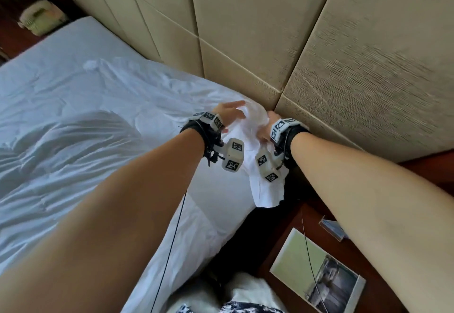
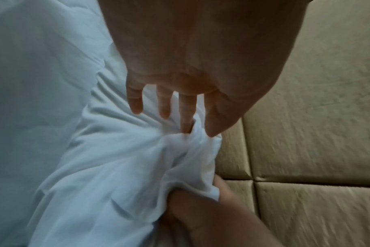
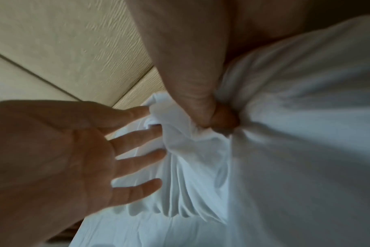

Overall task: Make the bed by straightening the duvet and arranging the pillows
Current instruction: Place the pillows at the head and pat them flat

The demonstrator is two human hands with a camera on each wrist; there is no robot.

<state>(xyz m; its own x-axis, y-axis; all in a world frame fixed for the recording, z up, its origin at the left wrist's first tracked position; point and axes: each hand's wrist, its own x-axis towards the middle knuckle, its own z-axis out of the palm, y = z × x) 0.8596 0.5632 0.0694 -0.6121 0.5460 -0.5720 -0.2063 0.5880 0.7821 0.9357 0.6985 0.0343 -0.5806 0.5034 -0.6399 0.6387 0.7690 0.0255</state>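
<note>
A rumpled white duvet (image 1: 73, 121) covers the bed. Its near corner (image 1: 255, 126) is bunched up against the headboard, and a loose flap (image 1: 267, 190) of it hangs over the mattress edge. My right hand (image 1: 270, 126) grips the bunched corner; in the right wrist view its thumb and fingers (image 3: 203, 113) pinch the gathered cloth (image 3: 190, 142). My left hand (image 1: 228, 114) is beside it with spread, straight fingers (image 2: 186, 108) whose tips touch the bunch (image 2: 180, 150). No pillow is in view.
A beige padded headboard (image 1: 245, 30) runs along the bed's head. A telephone (image 1: 39, 17) sits on the far bedside table. On the near wooden nightstand (image 1: 282, 251), to my right, lie a brochure (image 1: 314, 268) and a small card holder (image 1: 331, 229).
</note>
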